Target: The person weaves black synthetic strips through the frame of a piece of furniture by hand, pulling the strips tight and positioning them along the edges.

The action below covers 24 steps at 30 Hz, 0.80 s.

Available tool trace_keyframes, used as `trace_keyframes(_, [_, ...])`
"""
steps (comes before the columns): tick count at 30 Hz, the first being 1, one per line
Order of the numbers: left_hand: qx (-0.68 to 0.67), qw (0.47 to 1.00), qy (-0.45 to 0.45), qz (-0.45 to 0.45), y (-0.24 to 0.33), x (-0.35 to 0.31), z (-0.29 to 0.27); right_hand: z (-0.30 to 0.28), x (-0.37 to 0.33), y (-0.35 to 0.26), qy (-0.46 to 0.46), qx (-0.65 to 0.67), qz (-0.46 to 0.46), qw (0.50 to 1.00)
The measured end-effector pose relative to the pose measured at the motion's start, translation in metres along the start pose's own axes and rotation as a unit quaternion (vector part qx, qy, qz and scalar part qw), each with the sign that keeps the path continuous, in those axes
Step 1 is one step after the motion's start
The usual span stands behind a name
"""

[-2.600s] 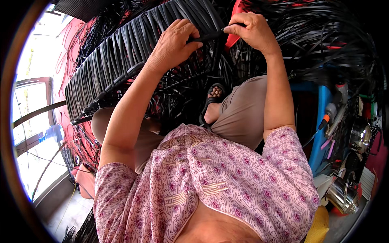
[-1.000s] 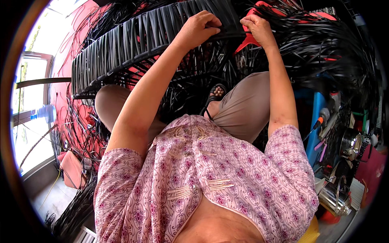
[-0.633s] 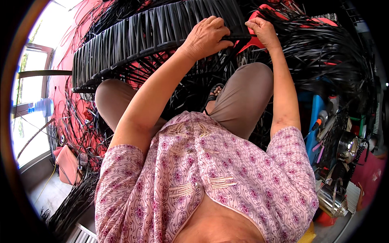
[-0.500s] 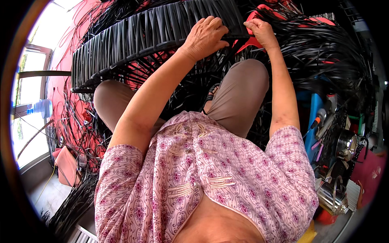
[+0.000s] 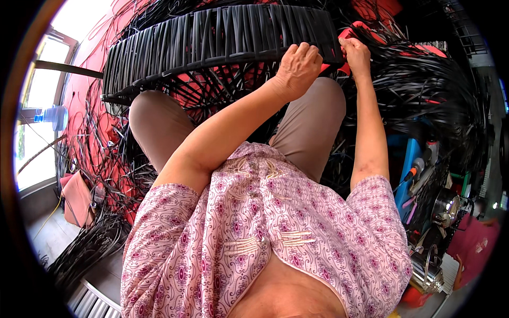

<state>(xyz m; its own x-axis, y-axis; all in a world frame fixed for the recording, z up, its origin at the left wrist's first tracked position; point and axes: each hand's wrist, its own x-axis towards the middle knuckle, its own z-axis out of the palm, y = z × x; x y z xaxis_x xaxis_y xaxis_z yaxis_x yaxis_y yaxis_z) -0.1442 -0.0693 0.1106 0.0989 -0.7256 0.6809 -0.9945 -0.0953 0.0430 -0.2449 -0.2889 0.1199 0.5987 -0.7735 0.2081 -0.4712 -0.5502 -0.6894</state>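
A long curved frame wrapped in flat black strips (image 5: 212, 40) stretches across the far side, above my knees. Near its right end my left hand (image 5: 298, 69) is closed, the fingers curled in; whatever they grip is hidden behind the knuckles. Just right of that end, my right hand (image 5: 356, 55) is raised in a pinch, thumb against fingertips. Anything between those fingertips is too dark and small to make out. Beyond the right hand lies a thick heap of loose black strips (image 5: 424, 90).
Tangled strips cover the red surface (image 5: 85, 106) at left. A pink bag (image 5: 77, 204) sits at lower left. On the right are a blue rack (image 5: 407, 172) with tools, a shiny metal pot (image 5: 445, 204) and a metal kettle (image 5: 427, 273). Part of another person (image 5: 474, 238) shows at far right.
Both hands have shifted right and the left one also nearer, away from the frame's top edge. The wrapped frame appears slightly farther right in view. The right hand keeps its pinch.
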Motion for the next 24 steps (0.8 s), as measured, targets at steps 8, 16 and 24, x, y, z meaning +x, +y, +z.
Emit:
trace_keyframes(8, [0.005, 1.0, 0.005, -0.028, 0.007, -0.009, -0.011, 0.006, -0.002, -0.036, 0.246, -0.233, -0.282, 0.898])
trace_keyframes(16, [-0.108, 0.992, 0.022, -0.056, -0.022, -0.039, -0.024, 0.046, -0.067, -0.068, 0.066, -0.015, -0.302, 0.951])
trace_keyframes(24, [-0.028, 0.985, 0.062, -0.158, -0.099, -0.077, -0.099, 0.052, -0.071, -0.084, 0.09, -0.054, -0.288, 0.952])
